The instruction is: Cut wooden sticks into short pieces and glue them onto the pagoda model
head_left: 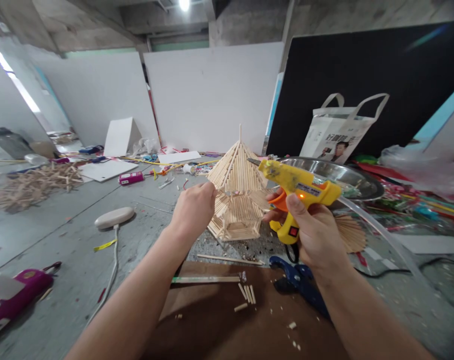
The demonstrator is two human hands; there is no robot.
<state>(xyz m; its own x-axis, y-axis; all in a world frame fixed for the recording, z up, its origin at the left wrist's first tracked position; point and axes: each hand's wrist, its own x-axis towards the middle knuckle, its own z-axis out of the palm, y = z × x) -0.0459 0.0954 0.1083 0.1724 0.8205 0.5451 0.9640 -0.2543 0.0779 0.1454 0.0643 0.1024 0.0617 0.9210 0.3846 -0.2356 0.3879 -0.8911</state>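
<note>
In my right hand (305, 220) is a yellow hot glue gun (300, 192) with an orange trigger and a lit orange light. A clear glue stick (377, 225) trails from its back, and its nozzle points left towards the peaked roof of a wooden stick model (236, 175). The model is a small pavilion with a tall spike on top and a many-sided base. My left hand (194, 206) is closed at the model's left side; its fingertips are turned away, so anything pinched there is hidden. Below the model lies a loose wooden stick (229, 259).
A brown board (212, 320) in front carries short cut stick pieces (249, 294) and blue-handled cutters (298, 280). A white corded device (114, 217) and magenta power strip (20, 295) lie left. A metal basin (369, 187) and paper bag (335, 132) stand right.
</note>
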